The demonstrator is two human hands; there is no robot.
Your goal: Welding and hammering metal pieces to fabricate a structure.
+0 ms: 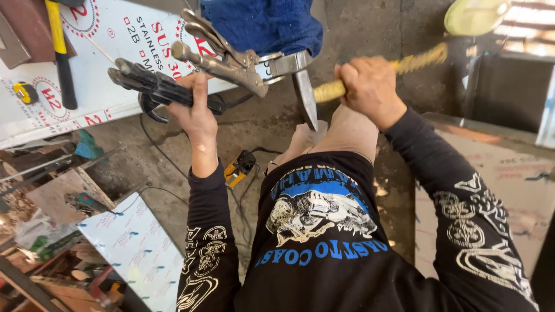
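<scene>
Workshop, stained concrete floor [272, 124], stainless sheets in white printed protective film lying around: one big sheet [115, 52] top left, a smaller sheet [136, 245] lower left. Yellow-handled hammer [60, 55] and a small tape measure [24, 91] sit on the big sheet. Yellow-and-black power tool [239, 167] with its cord on the floor between the arms. Blue cloth [263, 23] top centre.

Left hand [196, 112] clenched around black handles [159, 89] of a tool, held up at chest height, long axis running roughly left-right, dipping a little toward the right. Locking pliers [222, 60] sit just above it, jaws pointing right, clamped on a small bright metal piece [283, 62]. Can't tell whether the same hand carries the pliers or only the black handles.

Right hand [370, 89] clenched on a yellowish wrapped hammer handle [404, 66]; handle runs up-right and is motion-blurred. Steel hammer head [304, 98] is at the left end, pointing down, just below and right of the clamped piece, close to touching; contact not clear.

Key relation: the clamped piece lies left of the right hand, at the hammer-head end. Right arm bent, elbow out; left forearm near vertical in view, wrist straight. Both in black long sleeves.
</scene>
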